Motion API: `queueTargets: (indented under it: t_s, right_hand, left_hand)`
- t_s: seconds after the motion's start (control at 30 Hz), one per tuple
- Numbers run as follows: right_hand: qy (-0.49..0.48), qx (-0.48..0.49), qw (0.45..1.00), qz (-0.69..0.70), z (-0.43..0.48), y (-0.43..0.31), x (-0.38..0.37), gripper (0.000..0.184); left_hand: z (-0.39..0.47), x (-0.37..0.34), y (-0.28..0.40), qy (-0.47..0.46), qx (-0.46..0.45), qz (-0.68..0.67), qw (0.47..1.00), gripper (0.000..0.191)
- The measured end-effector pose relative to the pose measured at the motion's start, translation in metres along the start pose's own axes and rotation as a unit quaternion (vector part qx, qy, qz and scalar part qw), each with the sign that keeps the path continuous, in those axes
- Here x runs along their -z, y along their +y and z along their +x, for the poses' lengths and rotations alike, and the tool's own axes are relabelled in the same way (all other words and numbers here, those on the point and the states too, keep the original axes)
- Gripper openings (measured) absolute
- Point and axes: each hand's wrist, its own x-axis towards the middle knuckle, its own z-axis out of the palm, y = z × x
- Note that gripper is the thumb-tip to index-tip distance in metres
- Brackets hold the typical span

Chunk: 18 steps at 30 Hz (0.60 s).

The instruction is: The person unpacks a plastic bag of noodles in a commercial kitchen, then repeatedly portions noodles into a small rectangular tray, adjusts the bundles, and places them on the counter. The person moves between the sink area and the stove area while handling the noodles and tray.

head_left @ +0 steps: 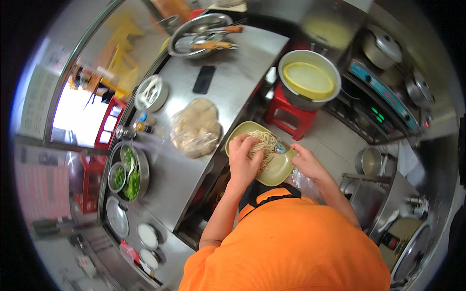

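A shallow yellow-green plate (279, 171) is held in front of my orange shirt, beside the steel counter's edge. My right hand (309, 162) pinches its right rim. Thin pale noodles (267, 143) lie in a loose heap on the plate. My left hand (243, 154) has its fingers curled into the heap, gripping noodles. Just below my right hand hangs a clear plastic bag (303, 182); whether that hand also holds it cannot be told.
On the steel counter (174, 189) lie bagged dough (196, 127), a phone (204, 80), a bowl of greens (145, 171) and a steel basin with utensils (200, 52). A large pot (309, 105) stands on a red stool (291, 118). A stove (386, 94) is at the right.
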Motion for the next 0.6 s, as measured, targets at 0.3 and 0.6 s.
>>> queueTargets:
  t_s: [0.3,0.6]
  right_hand:
    - [0.167,-0.007,0.974,0.152,-0.051,0.046,0.060,0.039]
    - [0.336,0.004,0.927,0.169,-0.057,0.040,0.118,0.040]
  left_hand:
    - [0.018,-0.050,0.008,-0.103,0.060,-0.291,0.949,0.047]
    - [0.078,-0.152,0.029,-0.285,0.071,-0.249,0.923,0.027]
